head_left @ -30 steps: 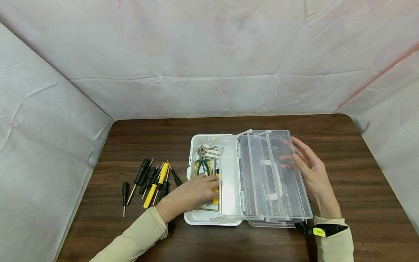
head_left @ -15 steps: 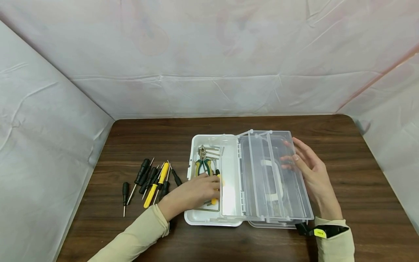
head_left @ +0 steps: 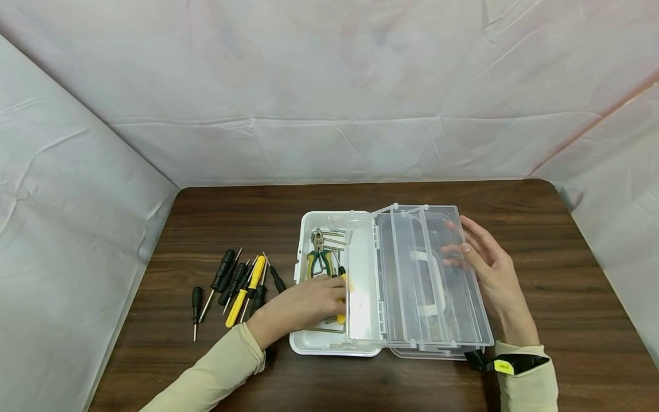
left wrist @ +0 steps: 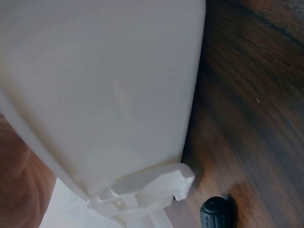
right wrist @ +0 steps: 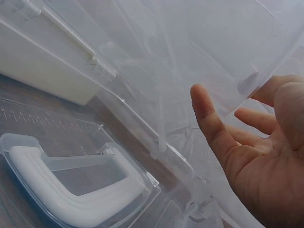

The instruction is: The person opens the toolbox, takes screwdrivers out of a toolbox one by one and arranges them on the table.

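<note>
My left hand [head_left: 309, 300] reaches into the white toolbox [head_left: 334, 347], its fingertips hidden. It grips a yellow-and-black handle [head_left: 341, 318], apparently a screwdriver's, largely covered by the fingers. Pliers [head_left: 320, 254] with green-and-yellow grips lie beside it in the box, among several hex keys [head_left: 334, 233]. At the right, my right hand [head_left: 496, 274] holds the outer edge of a clear divided tray [head_left: 407, 286], thumb in front and fingers behind. The right wrist view shows that hand [right wrist: 261, 156] at the tray's edge. In the left wrist view the box wall [left wrist: 104, 95] hides most of the left hand.
Several black screwdrivers [head_left: 197, 303] and a yellow one [head_left: 246, 292] lie on the wooden table [head_left: 247, 217] left of the box. The opened clear lid, with its white handle [right wrist: 80, 204], lies beneath the tray. White sheeting [head_left: 329, 131] surrounds the table.
The yellow handle under my left hand has shifted slightly, and the hand itself has barely moved. My right hand and the tray stay practically in place.
</note>
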A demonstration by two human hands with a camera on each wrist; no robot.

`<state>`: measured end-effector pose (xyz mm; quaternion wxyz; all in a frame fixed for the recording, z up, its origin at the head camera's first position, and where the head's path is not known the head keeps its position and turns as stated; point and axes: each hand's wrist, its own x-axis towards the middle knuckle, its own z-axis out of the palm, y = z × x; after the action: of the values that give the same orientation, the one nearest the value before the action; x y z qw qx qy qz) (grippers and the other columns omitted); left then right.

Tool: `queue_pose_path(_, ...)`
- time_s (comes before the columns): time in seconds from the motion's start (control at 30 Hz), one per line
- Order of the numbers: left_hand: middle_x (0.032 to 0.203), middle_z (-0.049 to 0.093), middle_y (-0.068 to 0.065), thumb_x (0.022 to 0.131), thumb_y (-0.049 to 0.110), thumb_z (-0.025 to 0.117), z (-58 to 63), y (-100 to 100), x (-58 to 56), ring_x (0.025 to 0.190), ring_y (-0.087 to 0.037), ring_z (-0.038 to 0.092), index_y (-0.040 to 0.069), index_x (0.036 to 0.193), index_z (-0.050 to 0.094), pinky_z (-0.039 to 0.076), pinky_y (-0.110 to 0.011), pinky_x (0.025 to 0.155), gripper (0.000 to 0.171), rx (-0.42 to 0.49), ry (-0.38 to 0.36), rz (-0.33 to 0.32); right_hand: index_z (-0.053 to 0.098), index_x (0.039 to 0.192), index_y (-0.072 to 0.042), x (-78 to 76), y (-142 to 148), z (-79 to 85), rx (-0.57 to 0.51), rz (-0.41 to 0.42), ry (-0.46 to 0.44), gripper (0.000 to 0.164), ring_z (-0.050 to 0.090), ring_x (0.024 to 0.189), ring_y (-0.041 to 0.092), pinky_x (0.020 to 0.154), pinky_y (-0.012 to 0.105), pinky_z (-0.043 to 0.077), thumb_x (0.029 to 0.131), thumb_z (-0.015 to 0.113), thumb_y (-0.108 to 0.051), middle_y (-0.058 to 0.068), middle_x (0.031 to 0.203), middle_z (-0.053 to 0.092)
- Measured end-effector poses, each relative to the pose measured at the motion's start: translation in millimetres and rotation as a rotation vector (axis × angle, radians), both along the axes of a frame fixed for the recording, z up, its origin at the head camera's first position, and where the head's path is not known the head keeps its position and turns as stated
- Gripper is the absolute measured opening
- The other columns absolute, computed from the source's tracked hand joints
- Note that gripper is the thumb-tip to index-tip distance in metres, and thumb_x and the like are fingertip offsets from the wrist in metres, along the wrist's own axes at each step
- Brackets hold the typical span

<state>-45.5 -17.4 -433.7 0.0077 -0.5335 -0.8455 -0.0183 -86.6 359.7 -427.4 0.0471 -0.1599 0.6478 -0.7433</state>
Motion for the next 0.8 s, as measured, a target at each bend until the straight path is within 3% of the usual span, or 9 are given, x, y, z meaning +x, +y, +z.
queue_pose_path(0.27, 0.109, 0.071, 0.01, 0.092, 0.023, 0.077, 2.9, -9, -0.1, 0.111, -0.011, 0.063, 0.029, 0.098, 0.076, 0.053, -0.028, 0.095, 0.009, 0.061, 0.119, 0.008, 0.03, 0.161, 0.003, 0.1, -2, 0.9, 0.019, -0.016, 0.005, 0.054, 0.074, 0.109, 0.013, 0.086, 0.028, 0.063, 0.108, 0.041, 0.007, 0.008, 0.156, 0.056)
queue_pose_path(0.5, 0.113, 0.073, 0.009, 0.09, 0.024, 0.079, 3.5, -14, -1.7, 0.114, -0.012, 0.064, 0.031, 0.102, 0.077, 0.053, -0.029, 0.098, 0.014, 0.062, 0.168, 0.018, 0.03, 0.161, 0.001, 0.0, 0, -1.0, 0.001, 0.004, 0.01, 0.055, 0.074, 0.11, 0.013, 0.087, 0.028, 0.063, 0.108, 0.04, 0.008, 0.007, 0.156, 0.056)
queue_pose_path(0.8, 0.115, 0.072, 0.006, 0.088, 0.016, 0.08, 15.8, -24, -2.2, 0.114, -0.016, 0.064, 0.027, 0.104, 0.077, 0.053, -0.035, 0.102, 0.019, 0.095, 0.202, 0.063, 0.031, 0.161, 0.001, -0.2, -1, 0.1, -0.012, -0.001, 0.002, 0.055, 0.074, 0.109, 0.014, 0.087, 0.028, 0.063, 0.107, 0.041, 0.008, 0.008, 0.156, 0.056)
